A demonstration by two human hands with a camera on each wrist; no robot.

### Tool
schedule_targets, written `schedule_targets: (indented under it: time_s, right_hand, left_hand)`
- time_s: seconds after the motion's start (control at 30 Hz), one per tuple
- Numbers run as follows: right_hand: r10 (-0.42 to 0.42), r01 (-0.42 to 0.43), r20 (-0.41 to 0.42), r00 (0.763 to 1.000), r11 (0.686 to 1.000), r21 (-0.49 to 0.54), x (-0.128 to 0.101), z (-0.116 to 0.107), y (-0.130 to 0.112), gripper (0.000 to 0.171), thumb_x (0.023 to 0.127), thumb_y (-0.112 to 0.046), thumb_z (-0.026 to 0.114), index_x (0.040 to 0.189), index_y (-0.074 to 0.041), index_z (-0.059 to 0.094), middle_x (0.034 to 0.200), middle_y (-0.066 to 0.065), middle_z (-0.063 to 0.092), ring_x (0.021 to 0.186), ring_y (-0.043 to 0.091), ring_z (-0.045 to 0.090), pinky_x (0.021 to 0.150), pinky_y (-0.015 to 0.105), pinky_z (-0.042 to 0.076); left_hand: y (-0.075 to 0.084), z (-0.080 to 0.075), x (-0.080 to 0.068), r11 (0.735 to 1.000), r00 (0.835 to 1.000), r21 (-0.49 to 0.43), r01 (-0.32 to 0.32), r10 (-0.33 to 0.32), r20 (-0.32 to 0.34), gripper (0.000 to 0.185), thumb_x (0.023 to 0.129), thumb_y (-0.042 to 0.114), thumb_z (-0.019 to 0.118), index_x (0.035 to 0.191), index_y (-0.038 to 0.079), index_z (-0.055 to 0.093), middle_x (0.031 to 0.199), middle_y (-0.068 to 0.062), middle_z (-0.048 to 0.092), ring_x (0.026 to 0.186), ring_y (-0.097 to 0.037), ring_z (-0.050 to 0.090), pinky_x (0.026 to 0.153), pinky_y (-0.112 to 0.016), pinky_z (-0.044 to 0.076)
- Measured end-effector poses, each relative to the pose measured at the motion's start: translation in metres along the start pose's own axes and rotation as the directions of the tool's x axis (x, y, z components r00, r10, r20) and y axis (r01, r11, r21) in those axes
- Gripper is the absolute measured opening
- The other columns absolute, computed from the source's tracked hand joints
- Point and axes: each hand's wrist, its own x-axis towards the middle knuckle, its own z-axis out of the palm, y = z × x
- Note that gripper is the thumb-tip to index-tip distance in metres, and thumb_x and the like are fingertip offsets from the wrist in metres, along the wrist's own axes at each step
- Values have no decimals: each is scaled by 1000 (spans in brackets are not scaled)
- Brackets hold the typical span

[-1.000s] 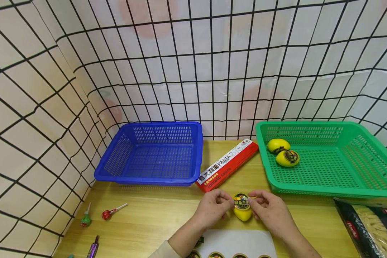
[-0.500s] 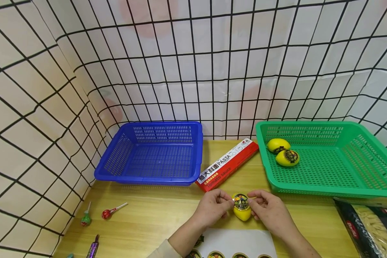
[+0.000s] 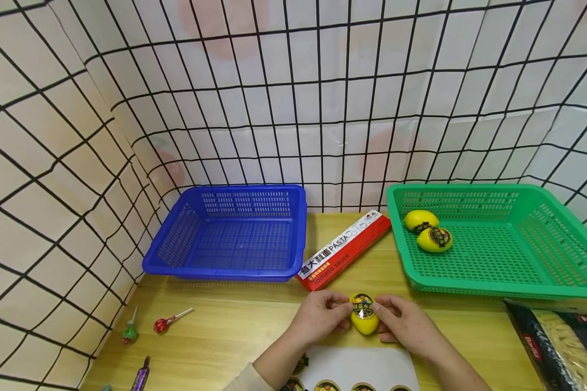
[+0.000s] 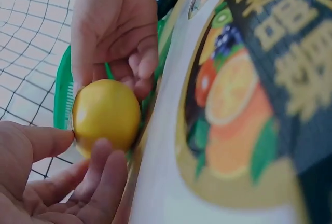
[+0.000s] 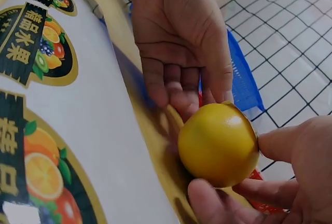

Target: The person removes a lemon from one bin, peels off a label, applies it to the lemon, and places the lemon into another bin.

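Note:
Between both hands, above the wooden table, is a yellow lemon (image 3: 365, 325) with a black and gold fruit label (image 3: 363, 307) on its upper face. My left hand (image 3: 322, 315) grips the lemon's left side, its thumb at the label's edge. On the opposite side my right hand (image 3: 405, 322) grips it too, thumb on the label and fingers curled below. Both wrist views show the lemon's rounded yellow underside, with fingertips around it. Just in front lies a white sticker sheet (image 3: 363, 363) bearing several of the same labels, cut off by the lower frame edge.
A blue basket (image 3: 225, 273) stands back left. A green basket (image 3: 499, 287) at right holds two labelled lemons (image 3: 434, 239). Between them lies a red pasta box (image 3: 343, 251). Lollipops (image 3: 161, 325) are at left, a black pasta bag (image 3: 543, 342) at right. Black wire mesh encloses the back.
The label, whose edges stood off the lemon earlier, now lies flatter against it. The right thumb has moved onto the label and the right fingers have curled further under. The lemon stays in place.

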Motion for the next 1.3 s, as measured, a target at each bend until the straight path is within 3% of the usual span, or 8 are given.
schedule_targets:
  time_s: [0.13, 0.27, 0.37, 0.53, 0.77, 0.9, 1.1, 1.3]
  right_hand:
    - [-35, 32, 28, 999, 995, 95, -1, 0, -2, 51, 105, -23, 58, 143, 10, 46, 118, 22, 65, 90, 19, 70, 76, 32, 63]
    - [-164, 167, -31, 986, 976, 143, -8, -3, -12, 49, 103, -21, 61, 143, 5, 49, 125, 25, 61, 91, 14, 72, 79, 30, 62]
    - [-292, 299, -71, 954, 946, 127, -16, -4, -20, 45, 103, -18, 62, 140, 4, 51, 127, 26, 61, 93, 10, 72, 79, 30, 63]
    - [-426, 432, -96, 900, 900, 57, -29, 0, -28, 39, 103, -13, 61, 138, 1, 53, 120, 21, 64, 91, 6, 69, 73, 30, 63]
    - [-445, 412, -135, 885, 885, -215, -38, 6, -32, 35, 91, -25, 77, 122, -16, 63, 112, 10, 62, 85, 10, 61, 64, 25, 57]
    - [-538, 470, -184, 823, 826, -311, -37, 8, -30, 26, 89, -23, 78, 112, -21, 67, 107, 2, 64, 85, 7, 56, 66, 23, 54]
    - [-658, 577, -270, 703, 750, -323, -31, 14, -23, 21, 90, -10, 73, 110, -16, 74, 94, -6, 60, 78, 3, 54, 58, 22, 53]
    - [-705, 617, -359, 611, 709, -342, -29, 20, -21, 19, 94, -4, 66, 106, -11, 78, 86, -8, 58, 74, 2, 51, 55, 17, 47]
  left_hand:
    - [4, -2, -2, 1000, 1000, -5, -24, 24, -6, 26, 93, 16, 72, 114, 0, 70, 93, -10, 71, 76, -15, 68, 67, -33, 63]
    - [15, -6, -4, 989, 998, -136, -65, 68, 16, 34, 93, 17, 74, 122, 0, 64, 105, -11, 63, 84, -14, 69, 77, -36, 64]
    - [24, -10, -7, 965, 991, -256, -54, 82, 101, 42, 95, 15, 72, 131, -3, 59, 114, -15, 62, 92, -16, 70, 86, -39, 62]
    - [33, -15, -14, 952, 959, -306, 1, 86, 271, 43, 99, 15, 68, 136, -3, 58, 124, -13, 66, 100, -18, 72, 90, -40, 61]
    - [39, -8, -24, 967, 939, -256, 4, 84, 335, 35, 93, 7, 73, 126, 1, 65, 112, -4, 64, 87, -16, 73, 81, -39, 63]
    - [40, -9, -25, 971, 933, -240, 12, 75, 351, 34, 92, 6, 74, 126, 2, 66, 112, -2, 65, 85, -14, 73, 83, -41, 63]
    - [38, -9, -25, 976, 938, -219, 1, 75, 338, 35, 91, 6, 75, 125, 5, 67, 113, -2, 69, 84, -14, 74, 84, -36, 63]
    - [37, -10, -25, 979, 944, -202, -2, 69, 322, 36, 91, 6, 75, 127, 5, 68, 117, -7, 73, 91, -15, 76, 84, -30, 62]
